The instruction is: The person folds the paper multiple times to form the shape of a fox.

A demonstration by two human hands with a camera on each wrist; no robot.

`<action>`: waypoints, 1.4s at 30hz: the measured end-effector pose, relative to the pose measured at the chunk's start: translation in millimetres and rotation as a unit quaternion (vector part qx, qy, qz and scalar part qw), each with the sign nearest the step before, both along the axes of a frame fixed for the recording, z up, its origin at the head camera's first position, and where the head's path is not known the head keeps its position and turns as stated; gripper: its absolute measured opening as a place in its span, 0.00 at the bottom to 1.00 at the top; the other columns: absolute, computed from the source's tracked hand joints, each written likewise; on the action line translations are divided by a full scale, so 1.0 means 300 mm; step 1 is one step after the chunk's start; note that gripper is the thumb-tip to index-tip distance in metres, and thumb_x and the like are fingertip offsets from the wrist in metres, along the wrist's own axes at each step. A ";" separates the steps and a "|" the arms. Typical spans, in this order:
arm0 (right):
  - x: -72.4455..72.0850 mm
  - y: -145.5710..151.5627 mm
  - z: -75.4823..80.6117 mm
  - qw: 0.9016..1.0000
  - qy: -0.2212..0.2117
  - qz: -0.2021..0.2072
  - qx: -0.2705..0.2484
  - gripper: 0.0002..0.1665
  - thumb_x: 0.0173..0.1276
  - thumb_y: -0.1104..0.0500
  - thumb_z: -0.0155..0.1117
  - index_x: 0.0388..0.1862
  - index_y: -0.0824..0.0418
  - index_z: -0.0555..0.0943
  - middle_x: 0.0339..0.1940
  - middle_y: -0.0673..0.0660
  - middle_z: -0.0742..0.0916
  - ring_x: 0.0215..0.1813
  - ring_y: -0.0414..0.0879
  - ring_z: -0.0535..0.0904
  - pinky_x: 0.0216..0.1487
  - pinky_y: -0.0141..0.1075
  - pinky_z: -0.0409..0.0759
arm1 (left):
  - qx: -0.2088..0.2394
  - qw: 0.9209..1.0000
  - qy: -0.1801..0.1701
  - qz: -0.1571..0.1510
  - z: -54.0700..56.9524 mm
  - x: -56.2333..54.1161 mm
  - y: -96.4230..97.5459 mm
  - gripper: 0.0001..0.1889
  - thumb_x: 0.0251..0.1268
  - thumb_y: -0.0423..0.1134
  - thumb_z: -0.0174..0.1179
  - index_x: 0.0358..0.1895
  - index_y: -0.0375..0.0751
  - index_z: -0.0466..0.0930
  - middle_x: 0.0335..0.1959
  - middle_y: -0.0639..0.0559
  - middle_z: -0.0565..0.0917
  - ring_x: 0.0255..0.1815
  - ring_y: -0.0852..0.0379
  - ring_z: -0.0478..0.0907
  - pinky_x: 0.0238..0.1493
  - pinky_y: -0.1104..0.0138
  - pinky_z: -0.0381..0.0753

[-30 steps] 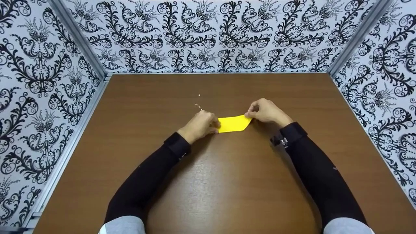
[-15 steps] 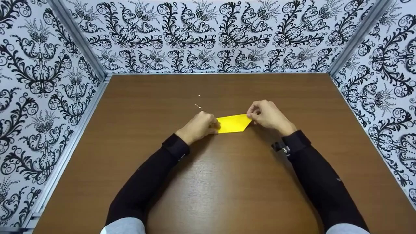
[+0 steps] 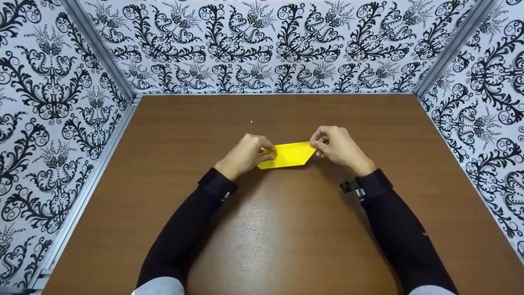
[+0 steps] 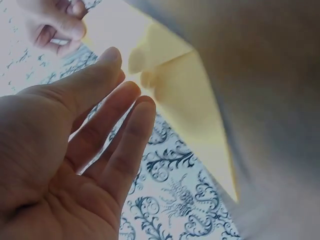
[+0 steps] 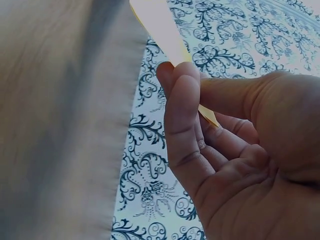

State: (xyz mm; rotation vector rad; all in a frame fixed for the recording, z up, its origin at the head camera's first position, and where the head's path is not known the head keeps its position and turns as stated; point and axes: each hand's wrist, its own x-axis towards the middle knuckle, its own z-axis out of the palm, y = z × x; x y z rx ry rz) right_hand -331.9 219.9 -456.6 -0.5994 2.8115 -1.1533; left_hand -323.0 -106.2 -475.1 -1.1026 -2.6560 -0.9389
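A yellow piece of paper [image 3: 291, 155] with slanted ends is held low over the table. My right hand [image 3: 339, 148] pinches its right corner between thumb and fingers; in the right wrist view a tip of the paper [image 5: 209, 116] sticks out past the fingers [image 5: 182, 100]. At the other end is my left hand [image 3: 247, 153], its thumb and fingers parted and loosely bent right at the paper. The left wrist view shows a crease line across the paper [image 4: 185, 95], and the left fingertips [image 4: 131, 89] overlap its edge there, not gripping it.
The brown wooden table [image 3: 254, 229] has a tiny white speck [image 3: 251, 121] beyond the left hand. Patterned black-and-white panels [image 3: 245, 49] with metal corner posts [image 3: 100, 49] enclose the back and sides.
The left hand has loosened from the paper and shifted slightly left, uncovering the paper's left end. The right hand has kept its pinch and stayed nearly in place.
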 end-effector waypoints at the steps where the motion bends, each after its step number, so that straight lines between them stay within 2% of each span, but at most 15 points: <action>1: 0.003 -0.001 0.005 1.000 0.000 0.003 -0.004 0.06 0.86 0.62 0.75 0.54 0.63 0.92 0.42 0.63 0.98 0.37 0.60 0.95 0.32 0.29 0.87 | 0.005 1.000 0.003 0.006 0.009 0.001 -0.003 0.08 0.76 0.34 0.80 0.52 0.35 0.98 0.51 0.42 0.99 0.53 0.44 0.98 0.62 0.55 0.97; 5: 0.014 -0.008 0.028 1.000 0.002 0.007 -0.020 0.06 0.85 0.63 0.75 0.54 0.65 0.92 0.44 0.64 0.98 0.39 0.65 0.95 0.34 0.30 0.90 | 0.019 0.999 0.016 0.031 0.053 0.005 -0.001 0.11 0.74 0.35 0.81 0.54 0.36 0.98 0.51 0.41 0.98 0.53 0.43 0.97 0.61 0.55 0.97; 9: 0.030 -0.014 0.062 1.000 0.007 0.006 -0.030 0.06 0.85 0.63 0.75 0.53 0.65 0.91 0.44 0.65 0.98 0.38 0.63 0.95 0.36 0.33 0.92 | 0.009 0.998 0.029 0.054 0.100 0.011 0.016 0.19 0.71 0.40 0.84 0.61 0.39 0.96 0.57 0.42 0.97 0.59 0.44 0.95 0.66 0.56 0.95; 12: 0.047 -0.018 0.090 0.999 0.017 0.010 -0.033 0.06 0.85 0.61 0.75 0.53 0.64 0.92 0.45 0.64 0.97 0.38 0.61 0.94 0.37 0.32 0.92 | -0.003 0.998 0.032 0.060 0.125 0.019 0.031 0.26 0.70 0.43 0.85 0.67 0.41 0.93 0.62 0.43 0.96 0.63 0.46 0.93 0.71 0.55 0.92; 15: 0.062 -0.020 0.111 0.999 0.032 0.016 -0.039 0.07 0.85 0.61 0.76 0.53 0.63 0.92 0.46 0.64 0.98 0.38 0.62 0.94 0.37 0.31 0.91 | -0.007 0.998 0.034 0.057 0.143 0.031 0.043 0.27 0.71 0.44 0.85 0.69 0.41 0.92 0.62 0.43 0.96 0.62 0.47 0.94 0.70 0.55 0.93; 19: 0.077 -0.024 0.124 0.997 0.063 0.025 -0.048 0.05 0.83 0.63 0.77 0.52 0.64 0.92 0.46 0.62 0.98 0.37 0.60 0.94 0.37 0.32 0.93 | -0.008 0.997 0.051 0.051 0.151 0.053 0.053 0.21 0.73 0.43 0.82 0.64 0.40 0.95 0.56 0.43 0.98 0.53 0.48 0.96 0.61 0.58 0.96; 22: 0.092 -0.026 0.136 0.994 0.092 0.033 -0.049 0.06 0.81 0.63 0.78 0.52 0.64 0.92 0.46 0.61 0.98 0.36 0.57 0.94 0.38 0.28 0.91 | -0.008 0.996 0.066 0.051 0.152 0.071 0.056 0.16 0.74 0.41 0.82 0.58 0.39 0.97 0.51 0.44 0.98 0.47 0.49 0.96 0.54 0.61 0.97; 27: 0.108 -0.028 0.158 0.987 0.144 0.043 -0.047 0.07 0.80 0.62 0.80 0.51 0.63 0.92 0.44 0.60 0.98 0.36 0.54 0.93 0.40 0.21 0.86 | 0.012 0.995 0.079 0.062 0.161 0.087 0.057 0.10 0.75 0.40 0.81 0.51 0.40 0.99 0.46 0.46 0.98 0.43 0.51 0.96 0.48 0.63 0.97; 32: 0.119 -0.035 0.173 0.978 0.190 0.046 -0.067 0.08 0.79 0.61 0.81 0.50 0.64 0.93 0.45 0.59 0.98 0.36 0.50 0.92 0.42 0.19 0.84 | 0.038 0.993 0.064 0.086 0.172 0.091 0.054 0.09 0.75 0.42 0.80 0.49 0.43 1.00 0.45 0.47 0.99 0.41 0.52 0.96 0.46 0.64 0.97; 36: 0.121 -0.040 0.182 0.971 0.213 0.030 -0.100 0.13 0.80 0.59 0.81 0.55 0.66 0.92 0.45 0.59 0.98 0.36 0.46 0.91 0.42 0.20 0.86 | 0.080 0.990 0.047 0.104 0.175 0.087 0.049 0.09 0.76 0.43 0.80 0.49 0.43 1.00 0.46 0.47 0.99 0.40 0.52 0.95 0.45 0.63 0.96; 42: 0.119 -0.039 0.184 0.966 0.209 -0.001 -0.154 0.18 0.81 0.59 0.80 0.63 0.67 0.90 0.50 0.59 0.97 0.39 0.42 0.90 0.44 0.24 0.88 | 0.148 0.981 0.033 0.124 0.178 0.081 0.047 0.08 0.76 0.42 0.80 0.48 0.42 0.99 0.43 0.48 0.99 0.35 0.52 0.94 0.40 0.67 0.93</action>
